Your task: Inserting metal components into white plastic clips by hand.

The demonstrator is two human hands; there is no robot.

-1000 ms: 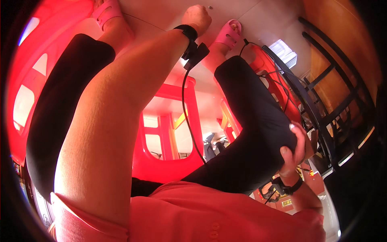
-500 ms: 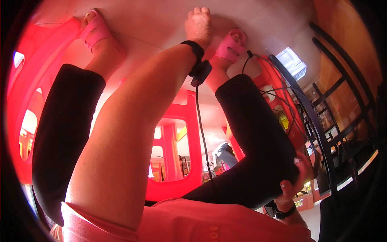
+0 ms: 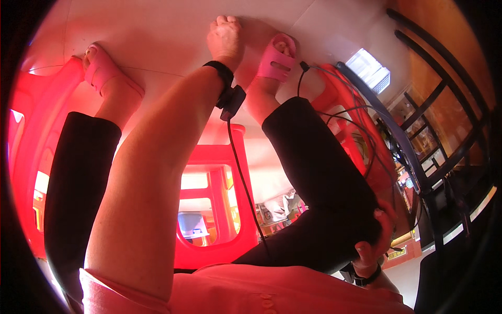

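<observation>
My left arm stretches down to the white floor (image 3: 157, 36). My left hand (image 3: 224, 32) is curled into a fist that touches the floor between my two feet, and I see nothing in it. A black wristband with a small black device (image 3: 230, 99) sits on that wrist, and a black cable (image 3: 244, 178) runs from it. Both feet wear pink sandals, the left sandal (image 3: 102, 65) and the right sandal (image 3: 277, 57). My right hand (image 3: 374, 243) lies against my right thigh in black leggings (image 3: 319, 172), fingers spread over the cloth.
A red plastic stool (image 3: 214, 209) stands under me between my legs. More red plastic furniture (image 3: 29, 136) is at the left, and another red piece (image 3: 355, 125) at the right carries loose black cables (image 3: 361, 131). A dark metal frame (image 3: 418, 157) runs along the right.
The view has tipped further down, so the feet and floor sit lower in the picture. My left hand has come down onto the floor between the sandals. My right hand stays on the thigh.
</observation>
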